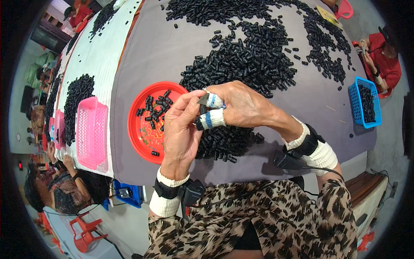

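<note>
My left hand [181, 129] and my right hand [246, 103] meet above the table's near part. The thumb and fingers of my left hand pinch a small black cylindrical part [202, 109], mostly hidden by the fingers. Between right thumb and forefinger is a small dark grey pointed piece that looks like a blade [202, 100], touching or close to the part. White wraps with blue marks cover two right fingers. Under my left hand lies a red round plate [133, 136] with several black parts [156, 113]. A heap of the same parts [224, 144] shows below my hands.
A large heap of black parts [246, 60] spreads across the grey-covered table [146, 52]. On the left stands a pink basket [79, 138]; at the right edge, a blue basket [373, 123] holds black parts. Co-workers sit right and left. Cables run from my wrist straps.
</note>
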The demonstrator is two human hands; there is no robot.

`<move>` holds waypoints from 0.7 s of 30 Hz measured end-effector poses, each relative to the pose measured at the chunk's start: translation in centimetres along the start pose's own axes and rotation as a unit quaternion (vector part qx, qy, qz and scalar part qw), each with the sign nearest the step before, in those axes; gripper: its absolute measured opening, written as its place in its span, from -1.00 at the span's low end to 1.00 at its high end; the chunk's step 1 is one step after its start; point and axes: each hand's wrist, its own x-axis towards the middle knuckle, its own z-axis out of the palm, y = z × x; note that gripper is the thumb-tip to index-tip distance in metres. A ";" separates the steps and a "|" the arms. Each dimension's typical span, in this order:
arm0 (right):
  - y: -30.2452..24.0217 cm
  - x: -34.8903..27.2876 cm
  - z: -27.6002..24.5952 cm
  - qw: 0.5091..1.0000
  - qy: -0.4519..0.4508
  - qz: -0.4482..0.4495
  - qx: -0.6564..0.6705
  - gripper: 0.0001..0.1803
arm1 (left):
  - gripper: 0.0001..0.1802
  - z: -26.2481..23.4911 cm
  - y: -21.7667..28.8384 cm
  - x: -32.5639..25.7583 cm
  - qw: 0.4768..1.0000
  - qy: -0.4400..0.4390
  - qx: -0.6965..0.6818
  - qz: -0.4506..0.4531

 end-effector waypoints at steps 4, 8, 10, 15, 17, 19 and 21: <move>0.1 -0.3 -0.3 1.000 -0.021 0.012 -0.011 -0.64 | -0.78 0.6 0.0 0.0 1.000 -0.001 0.016 0.006; 0.2 -0.4 -0.1 1.000 -0.016 0.013 -0.001 -0.65 | -0.79 1.1 0.2 -0.2 0.998 0.014 0.050 0.022; 0.0 -0.4 -0.4 1.000 -0.011 0.006 0.012 -0.65 | -0.78 1.3 0.4 -0.1 0.998 0.026 0.058 0.027; -0.7 -0.5 -0.8 0.996 -0.009 0.036 0.085 -0.63 | -0.77 1.5 0.7 -0.2 1.000 0.010 -0.010 -0.004; -0.7 -0.6 -0.8 0.995 -0.013 0.048 0.090 -0.63 | -0.76 1.3 0.4 -0.2 1.000 0.012 -0.023 -0.013; -0.5 -0.6 -0.7 0.995 -0.009 0.040 0.094 -0.64 | -0.76 1.1 0.3 -0.2 0.999 -0.004 -0.041 -0.009; -0.3 -0.6 -0.6 0.995 -0.010 0.039 0.089 -0.64 | -0.76 1.1 0.2 -0.3 0.999 -0.003 -0.042 -0.009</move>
